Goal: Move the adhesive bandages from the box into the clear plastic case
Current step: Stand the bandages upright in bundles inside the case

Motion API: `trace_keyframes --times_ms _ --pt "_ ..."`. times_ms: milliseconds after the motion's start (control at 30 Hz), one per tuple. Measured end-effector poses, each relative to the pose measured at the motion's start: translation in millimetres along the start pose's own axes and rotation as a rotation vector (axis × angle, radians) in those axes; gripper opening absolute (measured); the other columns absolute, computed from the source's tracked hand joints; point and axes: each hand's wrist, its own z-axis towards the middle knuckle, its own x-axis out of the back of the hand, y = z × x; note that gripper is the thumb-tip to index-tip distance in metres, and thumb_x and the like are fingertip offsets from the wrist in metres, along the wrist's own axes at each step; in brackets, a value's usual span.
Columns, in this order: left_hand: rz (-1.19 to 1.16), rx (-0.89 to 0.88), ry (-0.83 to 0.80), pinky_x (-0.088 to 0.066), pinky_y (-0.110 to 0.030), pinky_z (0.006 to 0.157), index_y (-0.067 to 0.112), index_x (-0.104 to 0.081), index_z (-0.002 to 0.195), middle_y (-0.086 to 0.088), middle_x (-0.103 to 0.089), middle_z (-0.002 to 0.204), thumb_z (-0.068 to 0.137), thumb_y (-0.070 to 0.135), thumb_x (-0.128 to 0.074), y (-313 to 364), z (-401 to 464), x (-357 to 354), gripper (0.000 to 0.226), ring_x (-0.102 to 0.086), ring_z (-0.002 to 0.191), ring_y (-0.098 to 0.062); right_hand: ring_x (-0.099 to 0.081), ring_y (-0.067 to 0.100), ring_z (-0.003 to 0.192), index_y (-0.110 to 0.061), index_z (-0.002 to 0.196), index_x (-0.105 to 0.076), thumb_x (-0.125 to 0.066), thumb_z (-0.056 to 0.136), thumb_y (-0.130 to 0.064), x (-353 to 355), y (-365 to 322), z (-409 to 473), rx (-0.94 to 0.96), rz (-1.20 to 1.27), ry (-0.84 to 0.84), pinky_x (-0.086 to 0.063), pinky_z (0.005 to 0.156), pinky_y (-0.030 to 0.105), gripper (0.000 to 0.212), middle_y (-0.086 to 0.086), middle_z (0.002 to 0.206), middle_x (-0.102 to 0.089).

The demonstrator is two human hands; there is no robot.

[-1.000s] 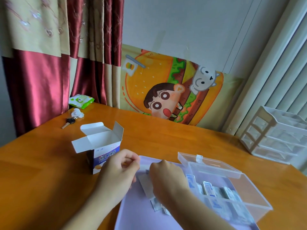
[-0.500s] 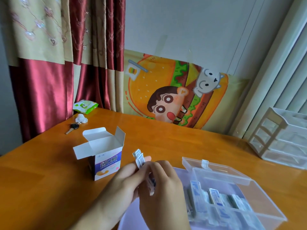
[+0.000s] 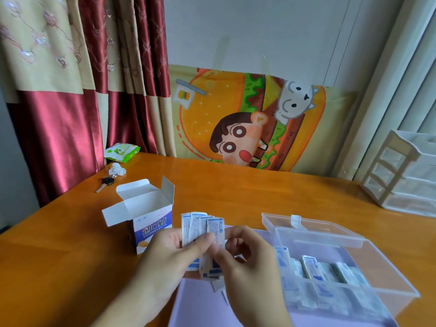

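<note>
Squaring the fanned bandages [image 3: 202, 228] into one tidy stack looks like the step in hand, and it should go best if the edges are tapped level before the bundle travels — a loose fan is likely to shed strips on the way. The case [image 3: 387, 267] stands open, its lid tipped back, with bandages already lying inside (some upright, some flat, the nearer ones blurred). Taking that case as the landmark: the bundle is held up just to its left, clear of its wall, above the lilac mat [image 3: 200, 308] the case rests on. The left hand [image 3: 169, 251] grips the bundle from the far side from the case, thumb across the front; the right hand [image 3: 245, 253] pinches it from the case side, fingers curled — both hands are closed on the strips. The box [image 3: 151, 223] stands farther left of the case, flaps open; whether anything is left inside cannot be told.
</note>
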Motion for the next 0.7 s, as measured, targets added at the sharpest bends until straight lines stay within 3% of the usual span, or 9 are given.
trace_keyframes --times_ms 67,200,333,567,700 --pt "0.025 0.021 0.056 -0.060 -0.059 0.082 0.015 -0.080 0.107 -0.019 -0.078 0.103 0.086 0.029 -0.069 -3.3 -6.2 11.3 0.027 -0.076 0.095 -0.039 -0.053 0.009 0.061 -0.022 0.074 -0.069 -0.081 0.083 -0.007 1.1 0.1 0.2 -0.025 0.036 0.032 -0.050 0.060 0.027 0.021 0.002 0.062 -0.055" --pt "-0.001 0.008 -0.008 -0.062 -0.053 0.082 0.013 -0.072 0.121 -0.016 -0.078 0.107 0.086 0.023 -0.065 -9.9 -0.3 5.0 0.037 -0.076 0.097 -0.036 -0.061 0.015 0.062 -0.019 0.072 -0.072 -0.080 0.084 -0.003 1.8 3.7 3.5 -0.090 0.158 0.106 -0.051 0.060 0.033 0.021 -0.001 0.064 -0.065" --pt "0.062 0.002 0.064 -0.060 -0.058 0.086 0.011 -0.072 0.122 -0.015 -0.079 0.106 0.093 0.017 -0.068 -12.4 1.2 12.2 0.030 -0.077 0.096 -0.036 -0.062 0.013 0.057 -0.009 0.077 -0.076 -0.079 0.086 0.000 5.0 -0.5 2.6 -0.147 0.291 0.103 -0.046 0.050 0.020 0.013 0.008 0.068 -0.071" --pt "0.086 -0.042 0.168 -0.061 -0.059 0.083 0.011 -0.074 0.118 -0.013 -0.079 0.103 0.088 0.020 -0.072 -12.7 2.4 14.4 0.031 -0.078 0.093 -0.035 -0.054 0.010 0.049 -0.010 0.074 -0.075 -0.076 0.091 -0.006 3.6 -4.8 1.2 -0.159 0.274 -0.003 -0.042 0.049 0.018 0.017 0.004 0.061 -0.065" --pt "0.101 -0.040 0.198 -0.062 -0.057 0.077 0.011 -0.073 0.117 -0.014 -0.079 0.099 0.095 0.014 -0.067 -10.6 1.6 13.2 0.023 -0.078 0.090 -0.035 -0.050 0.015 0.051 -0.010 0.064 -0.065 -0.074 0.092 -0.007 5.8 -1.6 2.1 -0.139 0.272 0.082 -0.039 0.050 0.019 0.029 0.006 0.059 -0.059"
